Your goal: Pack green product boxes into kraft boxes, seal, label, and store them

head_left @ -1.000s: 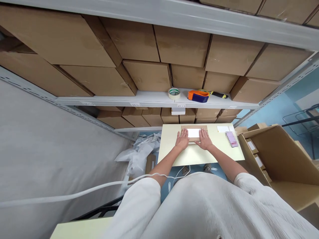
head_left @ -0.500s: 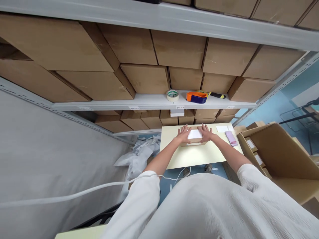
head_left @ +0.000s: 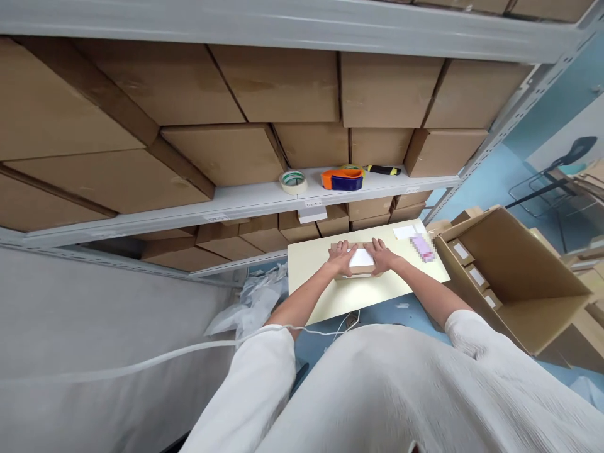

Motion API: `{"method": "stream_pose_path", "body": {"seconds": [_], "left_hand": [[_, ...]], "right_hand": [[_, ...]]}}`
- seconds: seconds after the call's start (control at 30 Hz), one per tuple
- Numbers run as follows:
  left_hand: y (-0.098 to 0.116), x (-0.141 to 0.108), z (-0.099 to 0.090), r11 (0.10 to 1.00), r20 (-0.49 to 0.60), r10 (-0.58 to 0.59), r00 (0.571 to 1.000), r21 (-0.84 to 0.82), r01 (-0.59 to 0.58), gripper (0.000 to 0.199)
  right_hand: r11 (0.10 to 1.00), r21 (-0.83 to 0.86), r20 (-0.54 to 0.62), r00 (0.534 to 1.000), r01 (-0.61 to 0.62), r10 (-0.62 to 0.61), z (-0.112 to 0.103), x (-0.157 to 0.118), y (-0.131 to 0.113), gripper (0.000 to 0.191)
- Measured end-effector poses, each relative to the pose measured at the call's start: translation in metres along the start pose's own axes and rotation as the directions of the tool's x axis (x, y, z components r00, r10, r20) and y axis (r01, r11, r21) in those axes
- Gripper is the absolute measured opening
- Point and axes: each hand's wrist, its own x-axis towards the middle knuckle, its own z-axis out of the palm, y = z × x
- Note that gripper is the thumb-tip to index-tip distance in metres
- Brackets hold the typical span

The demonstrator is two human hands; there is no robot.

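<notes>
A small cardboard box (head_left: 362, 269) rests on the pale yellow tabletop (head_left: 325, 307), with a white label (head_left: 360, 258) on its upper face. My left hand (head_left: 340, 258) grips the box's left end, fingers over the top and far edge. At the opposite end my right hand (head_left: 381, 256) holds it in the same way. The thumbs come close to the label's sides. Part of the box is hidden beneath both hands.
A large open carton (head_left: 533, 270) with several small labelled boxes stands right of the table. A phone-like blurred item (head_left: 422, 247) lies at the table's right. On the shelf are a tape roll (head_left: 293, 182), an orange-blue tape dispenser (head_left: 343, 178) and a utility knife (head_left: 383, 170).
The view has turned to the right, so the shelf and table appear shifted left and more of the large carton shows. Both hands stay on the box.
</notes>
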Motion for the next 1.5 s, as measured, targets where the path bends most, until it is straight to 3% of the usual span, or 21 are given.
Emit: {"method": "stream_pose_path", "body": {"seconds": [0.13, 0.27, 0.47, 0.6, 0.77, 0.93, 1.07, 1.17, 1.33, 1.5], "left_hand": [[0.033, 0.001, -0.002, 0.999, -0.022, 0.046, 0.999, -0.003, -0.046, 0.134], [0.084, 0.004, -0.015, 0.984, 0.021, 0.112, 0.993, 0.14, -0.114, 0.135], [0.189, 0.014, -0.04, 0.924, 0.056, 0.211, 0.976, 0.315, -0.218, 0.137], [0.27, 0.032, -0.043, 0.881, 0.026, 0.297, 0.954, 0.377, -0.285, 0.134], [0.362, 0.066, -0.032, 0.818, -0.03, 0.46, 0.887, 0.404, -0.41, 0.123], [0.434, 0.1, -0.013, 0.766, -0.11, 0.602, 0.791, 0.36, -0.533, 0.091], [0.47, 0.134, 0.005, 0.718, -0.046, 0.665, 0.745, 0.315, -0.621, 0.086], [0.488, 0.165, 0.021, 0.688, 0.056, 0.684, 0.728, 0.283, -0.668, 0.088], [0.504, 0.223, 0.053, 0.649, 0.181, 0.712, 0.679, 0.199, -0.734, 0.084], [0.506, 0.278, 0.091, 0.629, 0.31, 0.719, 0.622, 0.091, -0.772, 0.085]], "right_hand": [[1.0, 0.023, -0.074, 0.997, 0.018, -0.017, 0.007, -0.034, 0.019, 0.151], [0.995, 0.067, -0.213, 0.975, 0.075, -0.059, 0.009, -0.082, 0.051, 0.145], [0.99, 0.125, -0.368, 0.93, 0.069, -0.018, 0.001, -0.161, 0.117, 0.145], [0.991, 0.137, -0.448, 0.891, -0.008, 0.069, -0.006, -0.221, 0.172, 0.138], [0.982, 0.144, -0.555, 0.811, -0.123, 0.183, -0.013, -0.301, 0.241, 0.129], [0.915, 0.257, -0.611, 0.682, -0.311, 0.403, -0.008, -0.369, 0.301, 0.126], [0.81, 0.354, -0.554, 0.593, -0.467, 0.584, 0.005, -0.403, 0.337, 0.121], [0.747, 0.389, -0.495, 0.562, -0.539, 0.663, 0.017, -0.414, 0.358, 0.12], [0.65, 0.431, -0.357, 0.543, -0.627, 0.76, 0.037, -0.406, 0.387, 0.117], [0.562, 0.464, -0.21, 0.531, -0.685, 0.821, 0.059, -0.389, 0.411, 0.116]]}}
